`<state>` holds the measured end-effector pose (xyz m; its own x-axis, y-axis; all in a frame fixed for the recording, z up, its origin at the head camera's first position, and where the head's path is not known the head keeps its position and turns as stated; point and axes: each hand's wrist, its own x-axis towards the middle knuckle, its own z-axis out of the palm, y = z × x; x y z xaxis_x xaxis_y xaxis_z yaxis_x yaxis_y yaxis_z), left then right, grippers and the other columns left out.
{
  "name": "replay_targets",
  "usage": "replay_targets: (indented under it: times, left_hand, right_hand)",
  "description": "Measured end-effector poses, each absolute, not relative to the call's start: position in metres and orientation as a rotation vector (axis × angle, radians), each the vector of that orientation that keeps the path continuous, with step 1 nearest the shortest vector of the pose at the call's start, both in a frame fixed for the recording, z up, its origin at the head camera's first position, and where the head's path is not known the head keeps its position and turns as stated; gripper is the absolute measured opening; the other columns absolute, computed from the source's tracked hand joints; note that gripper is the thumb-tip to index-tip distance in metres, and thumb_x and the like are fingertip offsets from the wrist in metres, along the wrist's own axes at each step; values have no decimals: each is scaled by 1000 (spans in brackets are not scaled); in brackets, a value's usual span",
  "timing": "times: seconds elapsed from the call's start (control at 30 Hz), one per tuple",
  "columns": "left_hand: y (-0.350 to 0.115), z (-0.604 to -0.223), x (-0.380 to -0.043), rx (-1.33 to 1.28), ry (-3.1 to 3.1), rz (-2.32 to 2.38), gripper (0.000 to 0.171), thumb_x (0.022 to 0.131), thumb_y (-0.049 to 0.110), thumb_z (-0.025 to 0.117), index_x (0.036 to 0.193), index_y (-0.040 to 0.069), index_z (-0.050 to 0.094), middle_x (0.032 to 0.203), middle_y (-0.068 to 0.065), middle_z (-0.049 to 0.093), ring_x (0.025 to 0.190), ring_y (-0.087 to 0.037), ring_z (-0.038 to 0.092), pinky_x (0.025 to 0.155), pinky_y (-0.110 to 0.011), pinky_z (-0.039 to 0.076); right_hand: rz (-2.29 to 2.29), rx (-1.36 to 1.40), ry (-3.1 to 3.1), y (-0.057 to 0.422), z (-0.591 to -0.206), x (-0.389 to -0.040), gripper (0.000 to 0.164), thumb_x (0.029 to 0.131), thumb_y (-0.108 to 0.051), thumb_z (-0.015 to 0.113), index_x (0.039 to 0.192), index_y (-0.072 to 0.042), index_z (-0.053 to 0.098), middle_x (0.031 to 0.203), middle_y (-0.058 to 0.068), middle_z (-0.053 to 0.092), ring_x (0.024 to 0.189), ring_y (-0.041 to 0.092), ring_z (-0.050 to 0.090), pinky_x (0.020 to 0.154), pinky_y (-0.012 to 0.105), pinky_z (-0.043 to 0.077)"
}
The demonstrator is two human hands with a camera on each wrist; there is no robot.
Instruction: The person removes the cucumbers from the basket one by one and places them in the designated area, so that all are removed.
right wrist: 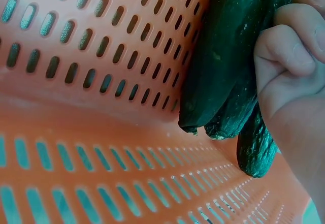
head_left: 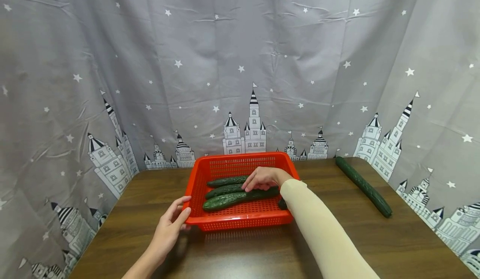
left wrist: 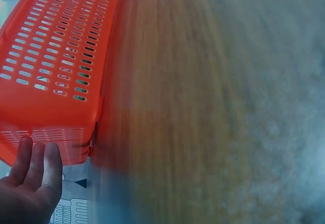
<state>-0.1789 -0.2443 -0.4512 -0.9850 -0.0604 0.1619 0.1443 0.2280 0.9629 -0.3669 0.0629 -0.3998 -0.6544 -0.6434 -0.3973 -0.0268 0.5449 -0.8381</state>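
Observation:
A red plastic basket (head_left: 243, 218) with slotted walls stands on the wooden table and holds three dark green cucumbers side by side. At its left front corner, my left hand (head_left: 169, 224) touches the rim; the left wrist view shows straight fingers (left wrist: 35, 165) against the outside wall. My right hand (head_left: 264, 178) reaches into the basket from the right and grips the front cucumber (head_left: 223, 202), its lower fingers curled in the right wrist view. That hand covers part of the cucumbers behind, the middle cucumber (head_left: 224, 190) and the back cucumber (head_left: 226, 181); its thumb is hidden.
A long cucumber (head_left: 363, 186) lies by itself on the table (head_left: 150, 191), to the right of the basket. Behind the table hangs a grey curtain (head_left: 210, 83) printed with stars and castles. The right sleeve (head_left: 318, 224) crosses the basket's right front corner.

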Motion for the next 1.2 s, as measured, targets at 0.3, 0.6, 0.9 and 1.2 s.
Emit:
replay_targets:
  times: [0.3,0.6,0.9,1.2]
  left_hand:
    - [-242,-448,-177,-66,-2327,-1867,39,103,23,60,141,15,53,118,-21,62,85,-12,62,73,-36,59]
    - [-243,-450,-178,-64,-2324,-1853,39,103,24,60,140,15,53,116,-21,61,85,-12,62,72,-36,59]
    - [-242,-450,-176,-64,-2316,-1859,39,102,22,60,140,14,53,117,-23,62,84,-12,63,72,-36,59]
    - [-242,-449,-177,-71,-2311,-1858,38,103,22,59,140,14,53,116,-22,61,85,-12,63,71,-36,59]
  right_hand:
    - [-959,-509,2112,59,-414,-384,18,84,-20,80,103,-18,81,55,-4,45,45,10,26,45,24,22]
    - [-884,-524,2116,56,-415,-385,19,83,-20,80,103,-20,81,54,-6,47,44,8,28,44,23,22]
    - [-847,-543,2155,52,-414,-378,21,84,-15,80,105,-15,81,53,-8,36,52,9,27,51,24,23]
    - [-776,-576,2179,48,-413,-378,26,84,-15,81,110,-13,79,52,-8,32,50,8,24,50,23,22]
